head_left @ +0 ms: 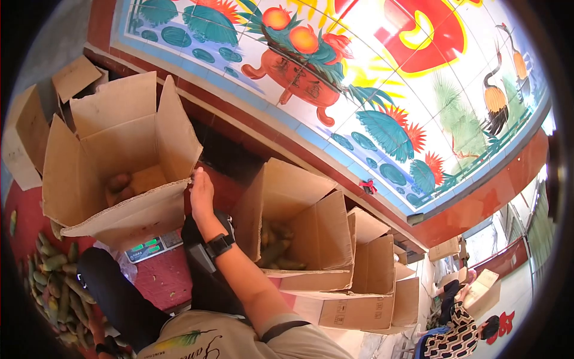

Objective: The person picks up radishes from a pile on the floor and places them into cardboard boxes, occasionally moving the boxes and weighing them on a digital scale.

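Right hand (201, 192), a dark watch on its wrist, reaches away from the body with fingers stretched out and unclenched, their tips touching the right end of the near flap (128, 209) of the open carton (113, 128). The left hand cannot be made out.

At the near left lies a heap of green gourds (54, 287), and a scale (149, 245) with a lit display peeks out from under the carton. The carton stands left of and beyond the reaching hand, with brownish produce (119, 186) in its bottom. The flap's long edge runs leftward from the fingertips, so the right hand is the closer one. Just right of the forearm is a second carton (305, 230), also open. At the far right a person in patterned clothes (451, 341) crouches among more boxes.
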Tool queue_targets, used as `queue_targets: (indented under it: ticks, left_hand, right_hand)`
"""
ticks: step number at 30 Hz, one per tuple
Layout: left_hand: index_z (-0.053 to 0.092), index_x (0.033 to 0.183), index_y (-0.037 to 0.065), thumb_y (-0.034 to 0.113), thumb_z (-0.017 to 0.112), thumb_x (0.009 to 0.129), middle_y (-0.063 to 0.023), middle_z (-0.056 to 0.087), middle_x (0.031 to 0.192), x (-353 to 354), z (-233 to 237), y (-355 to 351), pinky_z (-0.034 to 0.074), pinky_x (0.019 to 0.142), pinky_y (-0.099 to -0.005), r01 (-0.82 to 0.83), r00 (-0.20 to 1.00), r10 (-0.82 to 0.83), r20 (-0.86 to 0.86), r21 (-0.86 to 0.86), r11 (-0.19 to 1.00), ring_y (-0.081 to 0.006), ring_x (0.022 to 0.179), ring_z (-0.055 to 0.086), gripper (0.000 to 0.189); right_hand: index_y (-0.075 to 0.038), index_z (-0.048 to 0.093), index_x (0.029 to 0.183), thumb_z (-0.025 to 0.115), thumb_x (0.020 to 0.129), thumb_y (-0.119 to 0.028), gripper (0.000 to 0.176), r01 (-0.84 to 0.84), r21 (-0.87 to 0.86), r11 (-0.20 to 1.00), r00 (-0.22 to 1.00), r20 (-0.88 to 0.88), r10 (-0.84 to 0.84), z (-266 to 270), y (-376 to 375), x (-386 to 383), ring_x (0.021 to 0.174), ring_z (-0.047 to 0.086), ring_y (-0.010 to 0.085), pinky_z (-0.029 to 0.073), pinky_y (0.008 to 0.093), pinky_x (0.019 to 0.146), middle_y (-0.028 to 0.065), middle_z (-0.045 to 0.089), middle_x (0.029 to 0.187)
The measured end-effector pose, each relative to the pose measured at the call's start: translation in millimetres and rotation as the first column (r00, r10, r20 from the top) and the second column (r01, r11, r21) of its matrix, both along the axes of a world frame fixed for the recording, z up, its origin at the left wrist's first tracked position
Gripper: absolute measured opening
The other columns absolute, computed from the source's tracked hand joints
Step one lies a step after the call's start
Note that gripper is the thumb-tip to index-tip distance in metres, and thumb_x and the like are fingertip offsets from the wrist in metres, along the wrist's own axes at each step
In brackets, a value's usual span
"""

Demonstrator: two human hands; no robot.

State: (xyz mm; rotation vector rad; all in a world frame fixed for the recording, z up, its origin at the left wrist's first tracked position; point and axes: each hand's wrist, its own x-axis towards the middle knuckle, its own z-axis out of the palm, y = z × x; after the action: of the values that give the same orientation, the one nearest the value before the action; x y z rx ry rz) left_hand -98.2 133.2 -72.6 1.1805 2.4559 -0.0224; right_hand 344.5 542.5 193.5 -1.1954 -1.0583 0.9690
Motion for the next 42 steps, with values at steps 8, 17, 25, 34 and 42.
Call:
queue_targets:
  ticks: [8,17,25,34,42]
  left_hand:
    - [0.049,0.108,0.005,0.028,0.047,0.080,-0.0157,0.050,0.113,10,-26,-40,0.040,0.084,-0.0387,-0.049,0.978,0.066,0.197,-0.089,0.995,-0.0333,0.101,0.050,0.036]
    - [0.049,0.112,0.008,0.019,0.046,0.080,-0.0106,0.051,0.113,42,-13,-20,0.038,0.088,-0.0347,-0.130,0.952,0.149,0.266,-0.090,0.987,-0.0251,0.107,0.047,0.034]
    - [0.049,0.117,0.010,0.010,0.047,0.078,-0.0085,0.051,0.116,49,-23,-34,0.035,0.094,-0.0318,0.036,0.979,-0.026,0.201,-0.046,0.998,-0.0195,0.112,0.045,0.038]
    - [0.020,0.134,0.010,0.010,0.059,0.075,-0.0197,0.055,0.100,4,169,36,0.043,0.077,-0.0384,-0.463,0.856,0.471,0.215,0.724,0.511,-0.0321,0.090,0.054,0.071]
    - [0.029,0.130,0.011,0.007,0.053,0.080,-0.0148,0.057,0.106,-42,378,69,0.046,0.077,-0.0301,-0.110,0.880,0.472,0.047,0.988,0.107,-0.0228,0.090,0.058,0.056]
  right_hand:
    - [0.003,0.056,0.089,0.034,0.092,-0.032,0.041,0.002,-0.051,0.999,0.998,-0.055,-0.005,18,-9,2,0.072,0.053,0.0157,0.041,0.0280,0.065,0.0080,0.058,0.079]
    - [-0.004,0.055,0.093,0.035,0.091,-0.037,0.038,-0.029,-0.075,0.997,0.996,-0.084,0.022,14,-8,8,0.076,0.052,0.0106,0.040,0.0244,0.064,0.0026,0.057,0.086]
    - [-0.007,0.051,0.085,0.041,0.086,-0.023,0.019,-0.075,-0.144,0.987,0.974,-0.224,0.041,23,-9,20,0.078,0.051,0.0162,0.043,0.0296,0.069,0.0036,0.050,0.084]
    - [-0.003,0.049,0.103,0.035,0.091,-0.043,0.044,-0.122,-0.140,0.983,0.986,-0.134,0.103,28,-9,22,0.091,0.051,0.0137,0.038,0.0258,0.077,0.0057,0.054,0.102]
    - [-0.001,0.050,0.107,0.035,0.091,-0.042,0.046,-0.124,-0.138,0.983,0.984,-0.148,0.104,29,-6,25,0.091,0.051,0.0152,0.036,0.0273,0.080,0.0067,0.055,0.101]
